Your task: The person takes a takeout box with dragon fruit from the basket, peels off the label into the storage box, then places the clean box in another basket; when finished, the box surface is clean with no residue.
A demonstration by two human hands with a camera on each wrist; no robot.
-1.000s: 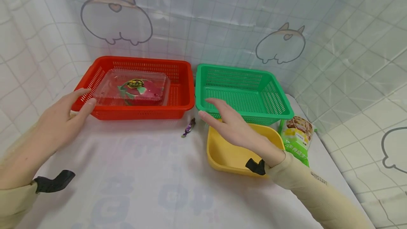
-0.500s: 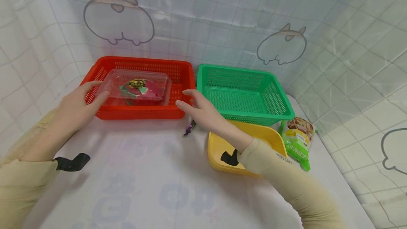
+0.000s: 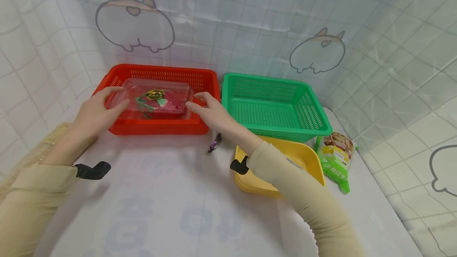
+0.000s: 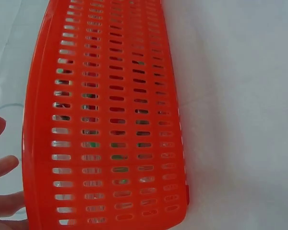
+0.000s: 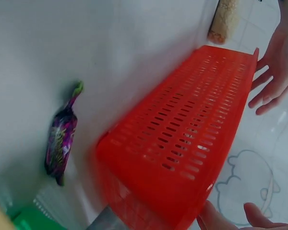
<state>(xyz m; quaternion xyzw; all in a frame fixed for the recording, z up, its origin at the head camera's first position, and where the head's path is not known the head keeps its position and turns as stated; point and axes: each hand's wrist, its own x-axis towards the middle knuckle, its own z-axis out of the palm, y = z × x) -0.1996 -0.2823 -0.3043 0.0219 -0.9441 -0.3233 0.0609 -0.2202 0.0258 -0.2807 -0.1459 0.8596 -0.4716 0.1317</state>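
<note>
Left hand: fingers apart.
Right hand: fingers apart.
Clear box: between both hands' fingertips, inside red basket; contact unclear.
Progress: hands apparently placed; grip outstanding.

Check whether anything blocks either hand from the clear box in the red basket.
Nothing visible does from above: the left hand is at the left end of the clear box, the right hand at its right end. The red basket surrounds the box's sides, not its top. Contact with the box is unclear.
</note>
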